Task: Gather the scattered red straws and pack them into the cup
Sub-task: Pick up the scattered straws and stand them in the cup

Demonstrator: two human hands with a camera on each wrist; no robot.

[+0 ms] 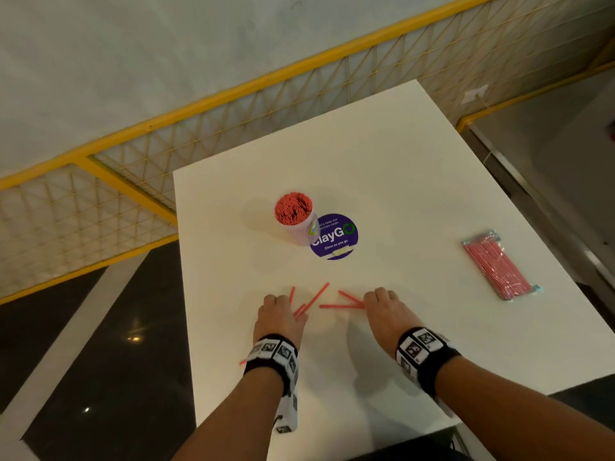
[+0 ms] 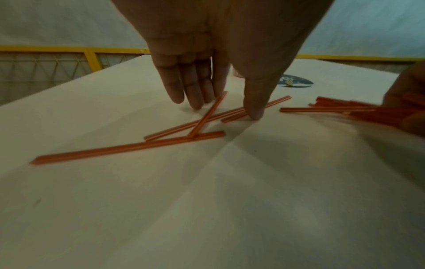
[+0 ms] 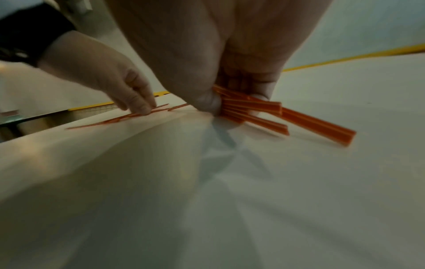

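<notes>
One white table (yellow mesh railing behind).

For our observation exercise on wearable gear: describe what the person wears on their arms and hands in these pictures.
Both forearms are bare, with no sleeves or gloves in view. Each wrist carries a black band set with white squares printed with black code-like markers; the right wrist's band matches it. A white, marker-covered device hangs below the left wrist. The left hand and right hand show no rings.
</notes>
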